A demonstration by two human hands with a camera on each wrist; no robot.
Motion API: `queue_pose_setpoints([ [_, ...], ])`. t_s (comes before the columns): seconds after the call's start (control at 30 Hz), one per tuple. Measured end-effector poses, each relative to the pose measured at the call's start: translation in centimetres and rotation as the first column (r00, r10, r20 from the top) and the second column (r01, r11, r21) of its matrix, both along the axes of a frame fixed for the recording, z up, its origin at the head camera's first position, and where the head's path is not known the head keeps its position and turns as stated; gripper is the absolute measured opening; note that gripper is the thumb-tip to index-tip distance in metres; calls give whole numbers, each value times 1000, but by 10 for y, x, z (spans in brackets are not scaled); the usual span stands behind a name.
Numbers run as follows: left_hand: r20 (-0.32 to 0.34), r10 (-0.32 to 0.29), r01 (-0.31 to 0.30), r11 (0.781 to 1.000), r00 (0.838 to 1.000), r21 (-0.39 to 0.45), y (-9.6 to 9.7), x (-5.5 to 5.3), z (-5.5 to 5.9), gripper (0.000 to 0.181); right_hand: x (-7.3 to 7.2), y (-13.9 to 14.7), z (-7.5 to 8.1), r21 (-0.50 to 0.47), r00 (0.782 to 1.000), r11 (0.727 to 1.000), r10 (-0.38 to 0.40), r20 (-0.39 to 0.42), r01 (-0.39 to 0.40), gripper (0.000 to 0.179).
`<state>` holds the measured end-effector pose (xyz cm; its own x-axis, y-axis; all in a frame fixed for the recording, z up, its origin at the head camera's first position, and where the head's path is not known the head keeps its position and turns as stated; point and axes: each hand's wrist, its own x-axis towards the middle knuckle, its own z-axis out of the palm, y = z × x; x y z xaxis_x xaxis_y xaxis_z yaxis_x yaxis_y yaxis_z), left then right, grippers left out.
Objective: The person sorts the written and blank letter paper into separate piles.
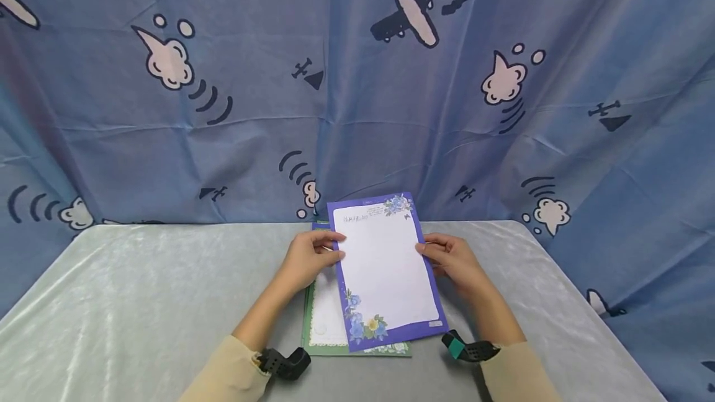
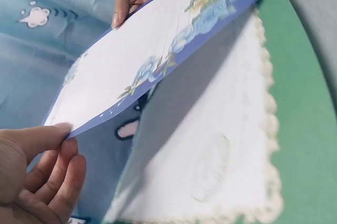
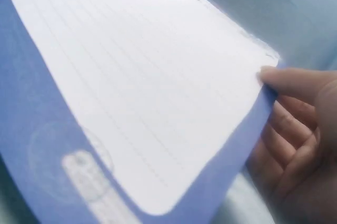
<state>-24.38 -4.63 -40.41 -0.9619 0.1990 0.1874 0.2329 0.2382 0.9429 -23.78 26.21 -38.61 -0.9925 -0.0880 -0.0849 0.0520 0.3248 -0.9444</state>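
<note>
A sheet of letter paper point(image 1: 385, 265) with a purple border, blue flowers and a lined white middle is held up between both hands, tilted a little. My left hand point(image 1: 308, 260) pinches its left edge, thumb on the front and fingers behind. At the opposite edge my right hand point(image 1: 455, 260) pinches it the same way, as the right wrist view shows of the thumb point(image 3: 295, 84). Below lies green-bordered paper point(image 1: 326, 321) with a scalloped white middle, partly hidden by the purple sheet. Small handwriting runs along the top of the purple sheet.
A pale velvety cloth covers the table point(image 1: 167, 303). Behind it hangs a blue curtain point(image 1: 251, 79) printed with planes and clouds. Black bands sit on both wrists, the left wristband point(image 1: 285, 363) and the right wristband point(image 1: 469, 349), close to the paper's lower end.
</note>
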Motion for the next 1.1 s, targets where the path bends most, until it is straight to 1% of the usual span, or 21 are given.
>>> queue_pose_setpoints([
  [0.07, 4, 10, -10, 1000, 1000, 16, 3, 1, 5, 26, 2, 2, 8, 5, 1000, 1000, -7, -9, 7, 54],
  [0.13, 0, 21, -21, 999, 1000, 25, 6, 1, 10, 26, 5, 3, 15, 11, 999, 1000, -19, -37, 19, 54],
  [0.27, -5, 36, -36, 999, 999, 38, 12, 1, 19, 27, 9, 6, 28, 22, 991, 997, -73, -111, 76, 47],
  [0.33, -7, 38, -37, 998, 999, 45, 15, 0, 24, 27, 11, 7, 34, 53, 985, 993, -99, -144, 108, 43],
  [0.43, -4, 30, -30, 998, 1000, 51, 22, -3, 31, 27, 14, 12, 40, 130, 978, 981, -120, -172, 143, 40],
  [0.53, -6, 12, -12, 999, 1000, 32, 31, -6, 36, 27, 17, 18, 45, 193, 972, 964, -145, -186, 181, 40],
  [0.63, -19, 1, -1, 1000, 1000, -9, 41, -8, 35, 29, 19, 25, 49, 224, 968, 952, -167, -188, 207, 42],
  [0.8, -29, -1, -1, 998, 1000, -57, 61, -9, 31, 32, 23, 38, 56, 249, 966, 941, -191, -174, 231, 44],
  [0.93, -6, 6, -6, 999, 1000, -37, 76, -9, 28, 36, 27, 49, 58, 271, 968, 935, -189, -167, 229, 44],
  [1.1, 33, 6, -7, 1000, 999, 13, 90, -7, 27, 40, 31, 61, 56, 305, 975, 929, -172, -143, 208, 45],
])
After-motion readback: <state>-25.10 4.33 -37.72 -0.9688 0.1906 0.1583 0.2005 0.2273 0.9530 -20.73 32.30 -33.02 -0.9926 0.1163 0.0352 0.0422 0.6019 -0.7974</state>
